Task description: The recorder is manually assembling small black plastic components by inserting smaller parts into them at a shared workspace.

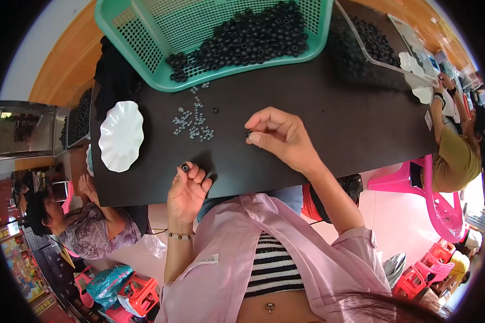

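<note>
While held up between left hand (187, 189) thumb and fingertips at near table (328, 129) edge, black bead (185, 168) shows its hole toward camera, axis roughly upward; right hand (281, 137) pinched shut on something small and dark, identity unclear, resting further in and to the right. Silver bits (191, 123) scattered just beyond bead, nearer left hand than right; white dish (121, 135) left of them, green basket (221, 37) of black beads at far edge. Dark matte tabletop; other people seated at both ends, pink stools on floor.
</note>
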The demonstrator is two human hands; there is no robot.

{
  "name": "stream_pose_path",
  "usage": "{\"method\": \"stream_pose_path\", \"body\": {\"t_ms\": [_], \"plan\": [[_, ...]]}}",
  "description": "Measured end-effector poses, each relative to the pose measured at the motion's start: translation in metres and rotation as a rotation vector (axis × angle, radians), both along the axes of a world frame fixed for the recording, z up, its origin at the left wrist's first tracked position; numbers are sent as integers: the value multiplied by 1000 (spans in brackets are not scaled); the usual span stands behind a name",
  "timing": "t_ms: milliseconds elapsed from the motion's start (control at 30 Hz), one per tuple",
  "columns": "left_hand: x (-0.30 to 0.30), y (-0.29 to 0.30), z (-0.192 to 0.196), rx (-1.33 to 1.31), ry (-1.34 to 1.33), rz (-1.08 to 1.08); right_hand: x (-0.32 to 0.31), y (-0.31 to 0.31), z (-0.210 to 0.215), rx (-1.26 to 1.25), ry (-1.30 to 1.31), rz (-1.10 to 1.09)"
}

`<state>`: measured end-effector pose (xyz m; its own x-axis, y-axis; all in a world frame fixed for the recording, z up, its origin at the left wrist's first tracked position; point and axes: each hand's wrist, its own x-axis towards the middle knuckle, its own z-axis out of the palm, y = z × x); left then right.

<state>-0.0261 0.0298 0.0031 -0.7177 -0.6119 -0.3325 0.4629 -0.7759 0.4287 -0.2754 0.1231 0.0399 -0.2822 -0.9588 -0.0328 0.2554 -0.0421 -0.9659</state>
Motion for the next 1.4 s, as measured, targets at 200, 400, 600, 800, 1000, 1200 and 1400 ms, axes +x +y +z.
{"method": "stream_pose_path", "body": {"t_ms": [200,400,600,800,1000,1200,1400], "plan": [[0,3,2,-3,51,-14,-6,13,-9,-14,-15,3],[-1,5,1,9,97,0,-9,17,-8,-26,-17,45],[-4,6,1,-3,88,0,-9,17,-10,5,-3,12],[0,4,2,-28,49,-34,1,17,-11,16,2,-24],[6,1,0,27,90,-75,18,17,-11,9,-47,-120],[3,-6,2,81,135,-155,39,4,-10,12,-74,-185],[5,-16,9,89,88,-195,66,-12,-5,47,-92,-199]]}}
